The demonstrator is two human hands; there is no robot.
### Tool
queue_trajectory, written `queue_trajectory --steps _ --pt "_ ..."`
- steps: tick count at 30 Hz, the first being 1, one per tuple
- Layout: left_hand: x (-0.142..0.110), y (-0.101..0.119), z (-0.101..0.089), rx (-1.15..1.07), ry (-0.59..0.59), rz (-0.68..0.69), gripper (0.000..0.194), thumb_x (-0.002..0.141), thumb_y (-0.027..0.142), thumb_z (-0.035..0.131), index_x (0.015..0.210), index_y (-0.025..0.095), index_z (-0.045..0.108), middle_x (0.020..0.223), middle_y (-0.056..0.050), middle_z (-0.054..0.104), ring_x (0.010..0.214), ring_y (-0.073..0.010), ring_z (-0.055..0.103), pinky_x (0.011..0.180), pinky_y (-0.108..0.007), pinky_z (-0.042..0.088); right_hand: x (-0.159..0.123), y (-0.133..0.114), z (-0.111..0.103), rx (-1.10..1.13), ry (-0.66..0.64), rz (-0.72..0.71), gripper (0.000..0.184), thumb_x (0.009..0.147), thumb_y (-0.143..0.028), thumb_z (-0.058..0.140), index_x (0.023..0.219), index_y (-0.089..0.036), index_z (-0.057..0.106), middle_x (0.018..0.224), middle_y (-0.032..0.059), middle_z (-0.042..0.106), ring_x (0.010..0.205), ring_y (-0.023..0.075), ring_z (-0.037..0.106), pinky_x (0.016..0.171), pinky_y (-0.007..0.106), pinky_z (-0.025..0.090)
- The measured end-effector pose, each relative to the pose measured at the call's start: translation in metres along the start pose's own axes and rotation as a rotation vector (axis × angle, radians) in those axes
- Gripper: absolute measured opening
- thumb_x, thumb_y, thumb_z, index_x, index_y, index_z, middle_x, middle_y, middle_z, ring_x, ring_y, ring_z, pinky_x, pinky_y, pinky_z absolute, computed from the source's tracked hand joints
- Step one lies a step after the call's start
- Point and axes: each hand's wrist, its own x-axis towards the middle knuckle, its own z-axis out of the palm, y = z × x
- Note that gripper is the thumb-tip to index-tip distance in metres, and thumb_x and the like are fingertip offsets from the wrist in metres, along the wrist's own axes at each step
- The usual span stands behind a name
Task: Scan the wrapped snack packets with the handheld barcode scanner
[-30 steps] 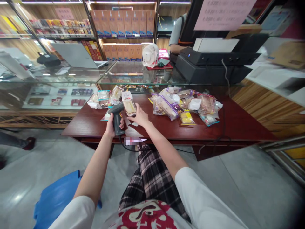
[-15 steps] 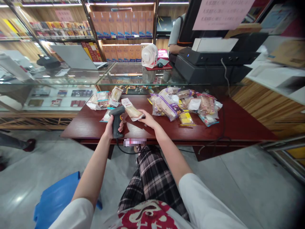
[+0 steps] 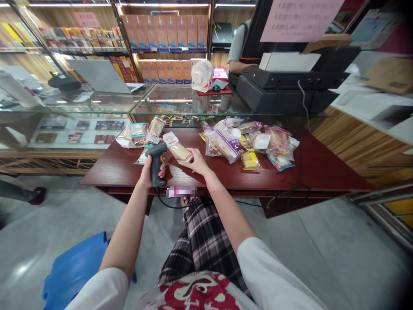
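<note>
My left hand is wrapped round the grip of a dark grey barcode scanner, whose head points right. A clear-wrapped bread packet with a white label is held tilted just in front of the scanner by my right hand, above the dark red table. A small group of wrapped packets lies at the table's far left. A bigger heap of wrapped snack packets lies to the right of my right hand.
A glass display counter runs behind the table, with a laptop, a small white fan and a black printer on it. Another person stands behind it. A blue stool is at lower left. A black cable crosses the table.
My right hand tipped the bread packet from upright to lying slanted and brought it closer to the scanner's head. The left hand with the scanner barely moved.
</note>
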Motion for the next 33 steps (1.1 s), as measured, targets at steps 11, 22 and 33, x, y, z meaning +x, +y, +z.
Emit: queue_trajectory --steps 11,22,33 --pt "0.001 0.000 -0.002 0.076 -0.075 -0.030 0.058 0.089 0.069 0.051 0.094 0.013 0.062 0.057 -0.001 0.053 0.035 -0.0120 0.044 0.034 -0.025 0.038 0.014 0.002 -0.009 0.842 0.173 0.409 0.047 0.086 -0.056 0.060 0.114 -0.019 0.064 0.115 0.0092 0.073 0.105 0.0209 0.071 0.083 0.031 0.059" --pt "0.005 -0.008 -0.014 0.143 -0.136 -0.022 0.061 0.082 0.072 0.061 0.100 0.013 0.062 0.059 0.000 0.056 0.037 -0.0108 0.046 0.037 -0.024 0.040 0.017 0.007 -0.008 1.013 0.183 0.447 0.035 0.080 -0.049 0.068 0.099 -0.020 0.069 0.103 0.0050 0.076 0.100 0.0200 0.070 0.083 0.030 0.057" --pt "0.009 -0.008 -0.015 0.155 -0.177 -0.083 0.061 0.079 0.073 0.062 0.092 0.014 0.060 0.057 0.001 0.054 0.036 -0.0105 0.046 0.035 -0.023 0.041 0.016 0.005 -0.009 0.990 0.177 0.471 0.030 0.082 -0.045 0.066 0.098 -0.019 0.067 0.093 0.0045 0.076 0.095 0.0205 0.071 0.077 0.030 0.058"
